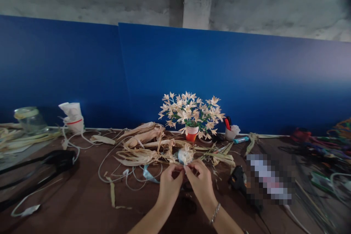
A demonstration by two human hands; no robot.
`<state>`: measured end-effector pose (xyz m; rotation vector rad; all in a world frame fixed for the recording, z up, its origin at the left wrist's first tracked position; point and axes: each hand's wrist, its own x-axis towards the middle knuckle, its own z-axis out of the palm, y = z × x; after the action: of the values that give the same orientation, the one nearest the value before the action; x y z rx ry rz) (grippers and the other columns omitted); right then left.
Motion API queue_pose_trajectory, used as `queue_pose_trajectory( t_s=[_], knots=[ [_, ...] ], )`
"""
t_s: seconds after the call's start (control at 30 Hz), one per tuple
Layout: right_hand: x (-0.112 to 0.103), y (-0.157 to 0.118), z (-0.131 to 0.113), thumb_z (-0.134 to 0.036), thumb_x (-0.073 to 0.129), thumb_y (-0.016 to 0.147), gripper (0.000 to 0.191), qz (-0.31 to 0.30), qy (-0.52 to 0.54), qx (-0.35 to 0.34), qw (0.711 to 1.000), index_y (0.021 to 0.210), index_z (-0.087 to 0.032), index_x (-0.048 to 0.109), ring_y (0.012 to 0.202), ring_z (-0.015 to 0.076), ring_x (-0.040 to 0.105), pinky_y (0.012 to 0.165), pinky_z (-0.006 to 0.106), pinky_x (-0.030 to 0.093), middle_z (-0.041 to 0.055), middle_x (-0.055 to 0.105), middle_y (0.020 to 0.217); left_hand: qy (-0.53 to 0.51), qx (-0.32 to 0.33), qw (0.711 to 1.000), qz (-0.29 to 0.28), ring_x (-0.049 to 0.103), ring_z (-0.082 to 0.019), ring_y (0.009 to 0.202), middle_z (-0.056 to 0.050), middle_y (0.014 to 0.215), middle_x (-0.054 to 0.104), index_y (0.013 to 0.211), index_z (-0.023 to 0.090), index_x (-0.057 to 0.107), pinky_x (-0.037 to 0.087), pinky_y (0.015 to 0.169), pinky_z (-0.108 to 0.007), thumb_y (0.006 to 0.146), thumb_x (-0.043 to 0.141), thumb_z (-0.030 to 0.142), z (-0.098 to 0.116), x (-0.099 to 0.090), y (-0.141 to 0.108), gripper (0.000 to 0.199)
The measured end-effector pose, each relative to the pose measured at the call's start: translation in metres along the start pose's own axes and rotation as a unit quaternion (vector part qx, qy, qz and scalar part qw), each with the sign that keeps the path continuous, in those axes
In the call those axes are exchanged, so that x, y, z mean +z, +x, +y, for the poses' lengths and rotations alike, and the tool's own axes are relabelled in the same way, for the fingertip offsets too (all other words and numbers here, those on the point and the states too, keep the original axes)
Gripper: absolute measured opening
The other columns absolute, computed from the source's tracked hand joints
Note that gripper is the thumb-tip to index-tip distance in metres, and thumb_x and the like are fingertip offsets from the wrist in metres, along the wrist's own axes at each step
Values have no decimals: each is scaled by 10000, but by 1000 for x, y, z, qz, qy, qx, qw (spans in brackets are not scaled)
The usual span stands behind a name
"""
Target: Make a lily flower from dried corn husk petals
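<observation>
My left hand [170, 182] and my right hand [200, 180] meet at the front middle of the brown table, thumbs and fingertips pinched together. Whatever lies between the fingertips is too small to make out. Just beyond them sits a pale, rounded bundle [184, 155] with blue on its left side, close to the fingertips. Dried corn husks [141, 156] are heaped behind and to the left of my hands. Farther back stands a red and orange paper cup [191, 137] holding cream-coloured husk-like flowers [188, 109] on green stems.
To the right lie a black glue gun [239, 180] and a blurred-out white strip [270, 179] with a cable. White cords [102, 168] loop on the left, near black straps [59, 161]. A glass jar [29, 119] and a white cup [74, 120] stand back left, before a blue partition [142, 76].
</observation>
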<state>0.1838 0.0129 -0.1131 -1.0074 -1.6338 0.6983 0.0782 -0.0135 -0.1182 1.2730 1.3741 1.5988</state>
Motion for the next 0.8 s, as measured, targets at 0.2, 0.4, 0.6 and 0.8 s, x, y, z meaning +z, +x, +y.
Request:
queue_pose_trajectory(
  t_s=[0.2, 0.4, 0.6, 0.8],
  knots=[
    [1, 1, -3, -201, 510, 693, 127, -1, 0, 9, 1000, 576, -170, 549, 580, 126, 492, 516, 213, 387, 16, 518, 646, 5, 30, 1000, -8, 576, -189, 772, -81, 868, 614, 638, 150, 606, 449, 680, -267, 659, 569, 226, -8, 1, 1, 87],
    [-7, 6, -6, -206, 503, 686, 136, -8, -5, 27, 1000, 556, -172, 481, 550, 113, 454, 507, 207, 362, -12, 471, 593, -14, 0, 1000, -10, 562, -153, 636, -58, 809, 615, 728, 146, 593, 444, 565, -244, 680, 558, 312, -7, -2, 2, 176],
    [-8, 9, 5, -282, 536, 689, 184, -52, 84, 79, 992, 568, -168, 458, 485, 86, 400, 451, 191, 333, -41, 428, 526, -50, -38, 998, 24, 516, -123, 523, -8, 613, 587, 740, 137, 580, 385, 466, -200, 649, 591, 346, -6, -8, 8, 228],
    [-4, 10, 18, -380, 539, 695, 236, -118, 174, 162, 964, 625, -160, 489, 397, 65, 407, 375, 178, 323, -39, 498, 521, -86, -80, 993, -6, 495, -116, 445, 8, 495, 557, 844, 109, 608, 348, 410, -193, 670, 563, 416, -3, -10, 11, 356]
  ],
)
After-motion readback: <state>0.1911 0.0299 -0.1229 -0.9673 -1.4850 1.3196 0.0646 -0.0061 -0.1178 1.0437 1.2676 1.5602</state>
